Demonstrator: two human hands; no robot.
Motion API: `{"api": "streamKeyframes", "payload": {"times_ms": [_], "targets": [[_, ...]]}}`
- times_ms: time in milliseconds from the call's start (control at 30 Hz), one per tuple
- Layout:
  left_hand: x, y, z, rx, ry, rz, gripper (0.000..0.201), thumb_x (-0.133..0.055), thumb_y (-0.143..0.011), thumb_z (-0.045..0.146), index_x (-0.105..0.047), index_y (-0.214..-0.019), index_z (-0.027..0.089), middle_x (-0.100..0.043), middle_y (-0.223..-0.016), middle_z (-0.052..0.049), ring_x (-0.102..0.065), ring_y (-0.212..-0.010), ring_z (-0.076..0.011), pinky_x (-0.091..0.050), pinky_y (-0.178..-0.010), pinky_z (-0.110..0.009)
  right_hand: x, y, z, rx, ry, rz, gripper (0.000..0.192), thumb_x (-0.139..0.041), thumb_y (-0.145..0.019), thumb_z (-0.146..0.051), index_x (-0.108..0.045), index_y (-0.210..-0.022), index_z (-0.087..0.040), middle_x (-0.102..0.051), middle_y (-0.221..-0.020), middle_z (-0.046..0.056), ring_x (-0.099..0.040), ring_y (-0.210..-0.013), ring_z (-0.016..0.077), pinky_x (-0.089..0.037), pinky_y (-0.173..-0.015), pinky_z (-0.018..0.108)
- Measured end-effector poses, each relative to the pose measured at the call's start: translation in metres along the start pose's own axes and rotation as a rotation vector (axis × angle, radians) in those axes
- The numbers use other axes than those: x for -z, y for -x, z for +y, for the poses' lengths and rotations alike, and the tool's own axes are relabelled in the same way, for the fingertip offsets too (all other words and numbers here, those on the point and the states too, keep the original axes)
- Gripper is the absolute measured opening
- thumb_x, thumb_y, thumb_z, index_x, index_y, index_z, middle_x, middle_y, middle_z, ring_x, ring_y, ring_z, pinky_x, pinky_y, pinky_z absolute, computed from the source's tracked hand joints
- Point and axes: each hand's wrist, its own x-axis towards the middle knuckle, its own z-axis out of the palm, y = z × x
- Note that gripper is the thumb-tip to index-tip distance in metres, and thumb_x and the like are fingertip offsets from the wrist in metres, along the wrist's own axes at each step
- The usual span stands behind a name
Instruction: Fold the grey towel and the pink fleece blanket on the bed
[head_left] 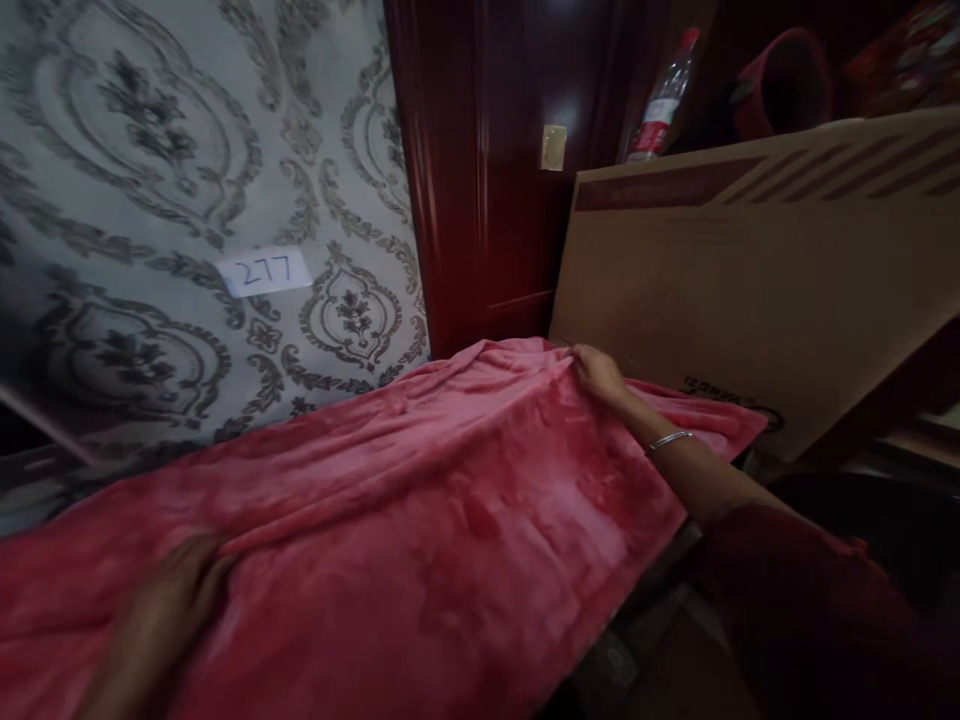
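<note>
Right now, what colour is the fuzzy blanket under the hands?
Pinkish red, a little mottled. The blanket shows best in the head view.

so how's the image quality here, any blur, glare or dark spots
Head view: dim overall, the lower right nearly black; glare streaks on the glossy dark red door; the left hand is blurred on the pink blanket, the right hand sharper; straight lines tilt and bow.
</note>
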Motion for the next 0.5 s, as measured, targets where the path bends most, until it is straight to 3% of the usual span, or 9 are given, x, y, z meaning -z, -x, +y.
{"api": "streamKeyframes", "payload": {"times_ms": [100, 200, 367, 500], "targets": [[0.009, -0.001, -0.005, 0.05, 0.066, -0.174, 0.03, -0.045, -0.076, 0.047, -0.066, -0.076, 0.026, -0.076, -0.088, -0.011, -0.072, -0.086, -0.0332, -0.057, -0.078, -0.044, 0.028, 0.003, -0.006, 0.061, -0.007, 0.087, 0.022, -0.042, -0.085, -0.015, -0.063, -0.092, -0.019, -0.069, -0.097, 0.011, -0.062, -0.09, 0.0233, -0.048, -0.082, 0.035], [0.025, 0.006, -0.005, 0.127, 0.083, -0.226, 0.027, -0.047, -0.077, 0.045, -0.064, -0.075, 0.024, -0.075, -0.085, -0.012, -0.071, -0.085, -0.0308, -0.055, -0.078, -0.04, 0.056, 0.011, -0.015, 0.096, 0.0, 0.148, 0.019, -0.044, -0.085, -0.015, -0.062, -0.091, -0.019, -0.069, -0.095, 0.013, -0.062, -0.087, 0.0226, -0.047, -0.079, 0.034], [0.063, 0.018, 0.016, 0.313, 0.039, -0.076, 0.029, -0.036, -0.091, 0.038, -0.057, -0.083, 0.019, -0.067, -0.08, -0.009, -0.066, -0.081, -0.0268, -0.05, -0.075, -0.035, 0.098, 0.019, -0.03, 0.101, 0.084, 0.201, 0.018, -0.049, -0.087, -0.014, -0.065, -0.094, -0.017, -0.07, -0.098, 0.016, -0.062, -0.087, 0.0217, -0.045, -0.078, 0.033], [0.114, 0.014, 0.036, 0.355, -0.138, 0.008, 0.037, -0.031, -0.1, 0.034, -0.059, -0.1, 0.01, -0.066, -0.094, -0.011, -0.064, -0.092, -0.0248, -0.045, -0.079, -0.033, 0.134, 0.018, -0.042, 0.029, 0.175, 0.264, 0.023, -0.048, -0.094, -0.017, -0.07, -0.1, -0.012, -0.072, -0.1, 0.018, -0.064, -0.092, 0.0217, -0.045, -0.08, 0.035]]}}
